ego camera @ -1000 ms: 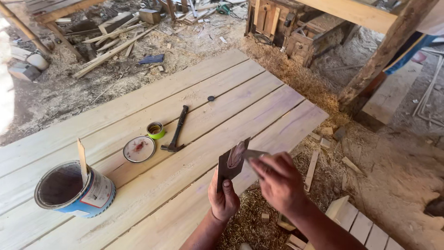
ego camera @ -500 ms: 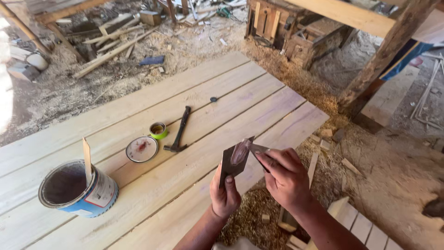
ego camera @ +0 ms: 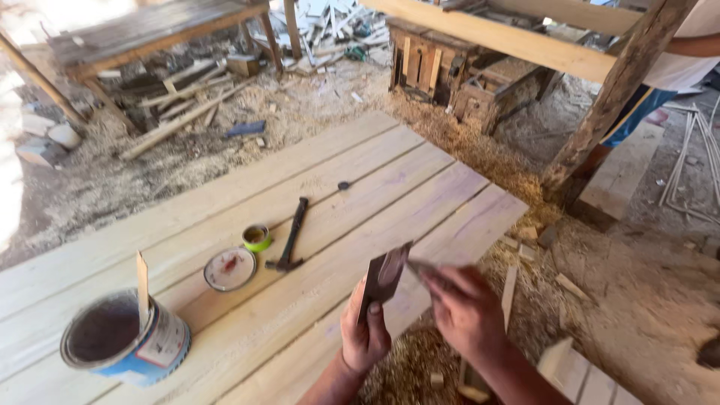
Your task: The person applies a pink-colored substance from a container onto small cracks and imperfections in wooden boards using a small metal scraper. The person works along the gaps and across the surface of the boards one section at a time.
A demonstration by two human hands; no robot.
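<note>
Head view: open paint can (ego camera: 124, 346) holds wooden stick (ego camera: 142, 280).

Light: bright daylight, even and soft on the table (ego camera: 225, 217) | Glare: blown-out white at the upper left and left edge | Shadows: faint, short | Blur: right hand (ego camera: 469, 311) motion-smeared, left hand (ego camera: 365, 334) sharper | Edges: wide-angle bending, planks splay outward

My hands: left hand (ego camera: 365, 334) and right hand (ego camera: 466, 309), both bare, no gloves or rings. Forearms bare, unsleeved, entering from the frame's lower edge.
</note>
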